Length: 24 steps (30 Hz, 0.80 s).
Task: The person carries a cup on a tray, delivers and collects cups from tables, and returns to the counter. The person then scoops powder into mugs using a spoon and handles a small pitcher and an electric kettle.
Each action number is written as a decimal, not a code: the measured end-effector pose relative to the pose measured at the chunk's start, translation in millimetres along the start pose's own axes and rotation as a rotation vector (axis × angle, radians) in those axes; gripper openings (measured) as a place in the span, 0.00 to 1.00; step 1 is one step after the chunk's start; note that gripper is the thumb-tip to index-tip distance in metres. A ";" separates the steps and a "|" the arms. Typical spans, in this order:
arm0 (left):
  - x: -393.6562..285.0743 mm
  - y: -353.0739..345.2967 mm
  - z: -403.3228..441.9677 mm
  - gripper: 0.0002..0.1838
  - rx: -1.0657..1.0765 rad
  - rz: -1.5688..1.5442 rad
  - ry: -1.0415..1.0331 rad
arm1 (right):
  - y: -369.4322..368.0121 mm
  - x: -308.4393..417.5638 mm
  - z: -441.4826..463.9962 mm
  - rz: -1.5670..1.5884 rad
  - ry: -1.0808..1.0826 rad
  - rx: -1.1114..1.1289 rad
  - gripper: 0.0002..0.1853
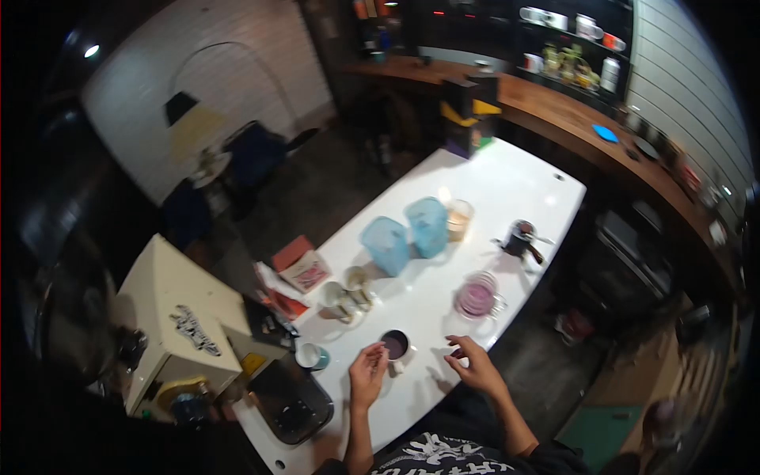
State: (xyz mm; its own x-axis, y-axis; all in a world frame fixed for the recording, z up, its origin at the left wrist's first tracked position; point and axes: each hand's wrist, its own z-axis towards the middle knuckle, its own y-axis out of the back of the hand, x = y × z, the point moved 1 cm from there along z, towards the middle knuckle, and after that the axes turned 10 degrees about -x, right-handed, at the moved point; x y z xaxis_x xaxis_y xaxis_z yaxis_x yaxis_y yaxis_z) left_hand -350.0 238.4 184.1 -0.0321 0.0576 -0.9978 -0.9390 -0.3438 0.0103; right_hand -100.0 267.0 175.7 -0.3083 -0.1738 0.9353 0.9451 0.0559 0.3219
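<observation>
Purple-dark liquid (394, 347) sits in the mug (405, 358) near the close edge of the white table (522, 182) — filling looks done, though the mug stands unlifted. The left hand (369, 372) is at its rim, fingers loosely bent; whether they touch it, I cannot tell. The right hand (473, 366) hangs apart from the mug, fingers curled by a dark spot, perhaps something held — unclear. Beyond, the glass jug (476, 299) looks purple, so some seems left there.
</observation>
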 end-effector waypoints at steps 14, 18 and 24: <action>-18.0 -199.9 -110.4 0.07 1.150 -0.193 0.066 | 131.1 -33.3 -277.2 0.217 -0.357 -1.187 0.08; -5.9 -245.3 -170.4 0.14 1.449 -0.065 0.127 | 150.9 -54.0 -374.6 0.237 -0.388 -1.424 0.12; 46.9 -308.2 -302.1 0.26 1.709 0.217 0.357 | 197.0 -111.4 -559.7 -0.198 -0.836 -1.606 0.09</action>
State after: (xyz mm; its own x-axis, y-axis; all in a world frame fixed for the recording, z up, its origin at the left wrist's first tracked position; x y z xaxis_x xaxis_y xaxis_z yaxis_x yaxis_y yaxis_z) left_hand 41.3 63.9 114.4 -0.3441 -0.1217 -0.9310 -0.2104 0.9764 -0.0498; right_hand 181.1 -253.0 52.7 0.0937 0.4519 0.8871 -0.0880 -0.8838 0.4595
